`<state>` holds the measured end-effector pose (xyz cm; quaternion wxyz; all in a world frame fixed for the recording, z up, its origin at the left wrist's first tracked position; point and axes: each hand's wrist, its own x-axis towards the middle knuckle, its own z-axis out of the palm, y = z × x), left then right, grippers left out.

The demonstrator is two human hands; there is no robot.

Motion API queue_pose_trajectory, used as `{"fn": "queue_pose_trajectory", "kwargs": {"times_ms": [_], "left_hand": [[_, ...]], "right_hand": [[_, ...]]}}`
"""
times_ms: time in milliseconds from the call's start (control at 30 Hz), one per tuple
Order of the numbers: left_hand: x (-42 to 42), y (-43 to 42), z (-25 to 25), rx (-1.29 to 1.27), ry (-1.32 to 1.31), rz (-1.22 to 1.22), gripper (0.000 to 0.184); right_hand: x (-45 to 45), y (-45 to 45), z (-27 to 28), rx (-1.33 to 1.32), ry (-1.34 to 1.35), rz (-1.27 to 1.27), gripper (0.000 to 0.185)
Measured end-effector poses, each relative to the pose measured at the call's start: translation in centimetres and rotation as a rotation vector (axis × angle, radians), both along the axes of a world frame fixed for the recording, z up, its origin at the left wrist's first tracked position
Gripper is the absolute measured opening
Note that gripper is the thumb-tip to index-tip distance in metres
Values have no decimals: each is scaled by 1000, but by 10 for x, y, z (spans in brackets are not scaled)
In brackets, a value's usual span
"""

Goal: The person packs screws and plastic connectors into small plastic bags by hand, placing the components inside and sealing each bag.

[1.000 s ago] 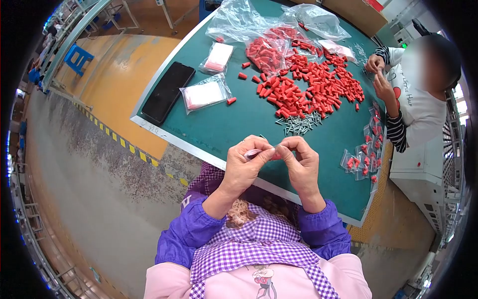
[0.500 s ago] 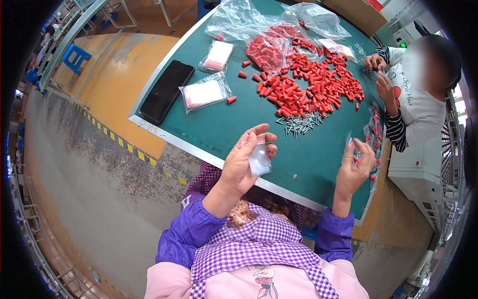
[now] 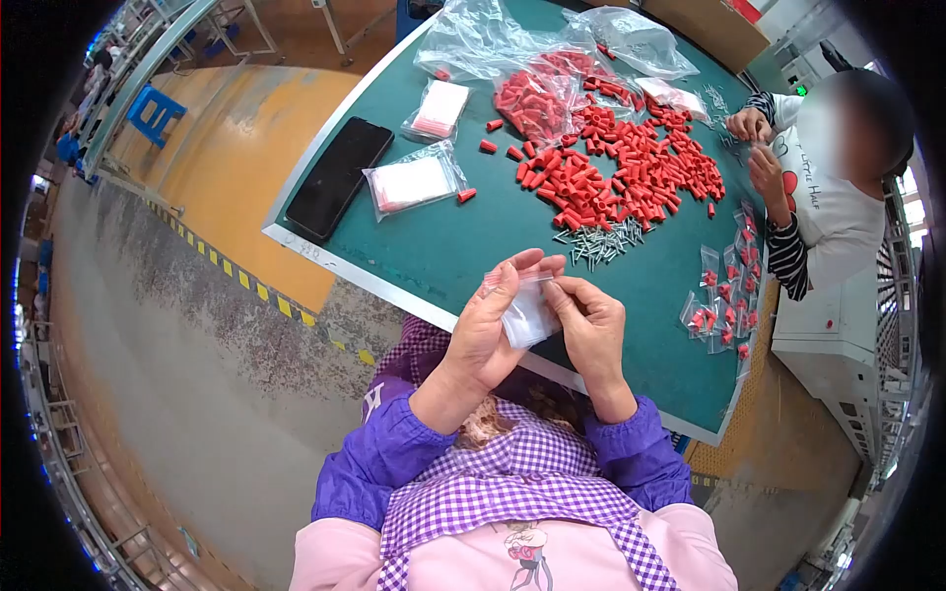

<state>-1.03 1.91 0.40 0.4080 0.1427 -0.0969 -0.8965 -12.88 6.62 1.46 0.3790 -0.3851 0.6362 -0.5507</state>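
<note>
My left hand (image 3: 480,340) is closed around a small stack of clear zip bags (image 3: 527,320) with red strips along their tops. The thumb presses on the stack near the strips. My right hand (image 3: 597,340) pinches the right upper edge of these bags between thumb and fingertips. Beyond my hands lies a heap of red plastic caps (image 3: 631,163), with a pile of silver screws (image 3: 601,243) at its near edge. Several filled zip bags (image 3: 724,305) with red caps inside lie along the right side of the green table (image 3: 434,266).
A black phone (image 3: 340,177) and two packs of zip bags, the nearer pack (image 3: 419,180) beside it, lie at the left. Large clear plastic bags (image 3: 483,39) are at the far end. Across the right edge, a person's hands (image 3: 757,143) work near more screws.
My right hand has come left from the filled bags to the stack in my left hand. A bag with red caps that was at its fingers now lies on the table.
</note>
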Motion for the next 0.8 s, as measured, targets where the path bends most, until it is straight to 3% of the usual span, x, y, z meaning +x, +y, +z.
{"fn": "queue_pose_trajectory", "kwargs": {"times_ms": [67, 133, 300, 367, 400, 567, 633, 700, 800], "left_hand": [[0, 0, 4, 47, 39, -9, 39], [1, 0, 6, 109, -122, 39, 44], [10, 5, 1, -7, -126, -29, 50], [8, 8, 11, -89, -477, -99, 42], [8, 10, 7, -85, -460, -74, 28], [4, 11, 6, -224, -603, 20, 15], [7, 12, 4, -271, -638, 35, 9], [3, 13, 1, -310, -653, 83, 8], [0, 13, -4, -375, -658, 168, 8]], "right_hand": [[0, 1, 3, -48, 76, -62, 14], [-8, 4, 5, -32, 100, -68, 13], [-5, 10, 9, -56, 42, -22, 14], [-3, 14, 3, -49, 39, -16, 13], [-1, 16, 2, -45, 7, 13, 13], [-9, 18, 1, 21, 45, 54, 14], [-22, 8, 4, -67, 437, -76, 9], [-43, -3, -1, -106, 730, -51, 7], [-58, -17, -1, -173, 988, 22, 12]]}}
